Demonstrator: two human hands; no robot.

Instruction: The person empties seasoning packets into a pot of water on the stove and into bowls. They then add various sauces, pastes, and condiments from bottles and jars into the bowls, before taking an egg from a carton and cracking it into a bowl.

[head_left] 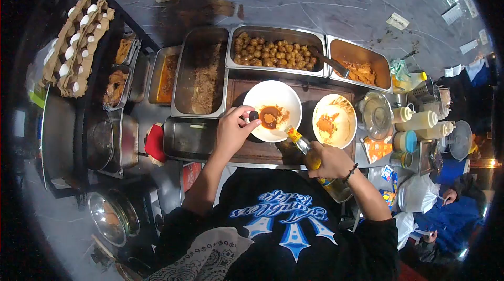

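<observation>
A small dark cap (253, 116) is pinched between the fingertips of my left hand (235, 127), at the left rim of a white bowl (286, 97). Reddish-brown sauce and powder (270, 117) lie in that bowl. My right hand (329, 160) is wrapped round a glass bottle (300, 143) with a yellow label, tilted so its neck points at the bowl's lower right edge. A second white bowl (346, 131) with orange-brown powder and smears stands to the right, just beyond my right hand.
Metal trays of small potatoes (275, 52), minced meat (207, 84) and orange food (362, 71) stand behind the bowls. Egg cartons (79, 44) are at the left. Squeeze bottles (420, 121) and a glass lid (377, 115) stand right. Another person's hand (449, 196) shows at far right.
</observation>
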